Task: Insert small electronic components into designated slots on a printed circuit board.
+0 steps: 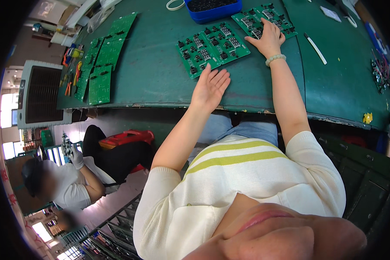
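Two green circuit board panels lie on the green table in front of me, each carrying white digit displays and small black parts. My left hand (210,89) is open, palm turned up, with its fingertips close to the lower edge of the nearer circuit board panel (216,43). I cannot tell whether they touch it. Over the farther circuit board panel (250,21), on the right, rests my right hand (269,40), thumb and fingers spread across it. Part of that panel is hidden under the hand, and nothing shows gripped there.
A blue bin (214,15) of small black parts stands at the far edge. Several green boards (101,80) lie at left beside pliers (79,71). At right are a white pen (316,50) and a wire bundle (380,73). A gloved co-worker (73,186) sits at lower left.
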A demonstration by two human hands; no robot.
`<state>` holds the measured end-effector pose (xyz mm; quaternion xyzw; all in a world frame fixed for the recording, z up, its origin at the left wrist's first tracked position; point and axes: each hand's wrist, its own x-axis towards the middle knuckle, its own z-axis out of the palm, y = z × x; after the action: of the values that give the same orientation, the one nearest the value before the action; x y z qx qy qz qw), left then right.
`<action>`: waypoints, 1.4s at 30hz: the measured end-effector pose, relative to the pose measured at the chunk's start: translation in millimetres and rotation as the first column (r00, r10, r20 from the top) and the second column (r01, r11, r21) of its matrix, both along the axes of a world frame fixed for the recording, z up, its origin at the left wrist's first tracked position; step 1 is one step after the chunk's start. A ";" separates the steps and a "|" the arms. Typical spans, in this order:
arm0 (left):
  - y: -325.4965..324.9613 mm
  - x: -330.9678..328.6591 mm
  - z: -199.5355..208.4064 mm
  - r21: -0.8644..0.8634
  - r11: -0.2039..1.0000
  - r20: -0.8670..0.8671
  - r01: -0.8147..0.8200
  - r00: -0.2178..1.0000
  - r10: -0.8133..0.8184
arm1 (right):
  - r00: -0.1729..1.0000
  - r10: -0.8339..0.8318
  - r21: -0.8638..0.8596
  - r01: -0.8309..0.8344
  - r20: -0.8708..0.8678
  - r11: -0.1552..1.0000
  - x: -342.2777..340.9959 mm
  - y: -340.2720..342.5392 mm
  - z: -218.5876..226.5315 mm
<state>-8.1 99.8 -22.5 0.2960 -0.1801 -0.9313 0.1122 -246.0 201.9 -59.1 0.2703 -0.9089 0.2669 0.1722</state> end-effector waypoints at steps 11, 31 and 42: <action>1.0 -43.2 -26.5 0.001 0.985 -0.036 -0.175 0.984 0.174 | 0.989 -0.141 0.072 0.139 0.034 0.988 4.9 4.9 6.8; -32.3 19.1 -23.4 -0.181 0.940 -0.064 -0.289 0.957 0.282 | 0.959 0.164 -0.262 -0.224 -0.232 0.939 22.0 4.5 39.2; -40.6 68.1 -15.5 -0.299 0.881 -0.090 -0.367 0.930 0.357 | 0.871 0.412 -0.182 -0.466 -0.269 0.866 50.9 -11.3 39.3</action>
<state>60.0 59.1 -38.0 0.2878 -0.2641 -0.8586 0.3321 -195.1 190.6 -19.8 0.4761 -0.7586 0.3757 0.2380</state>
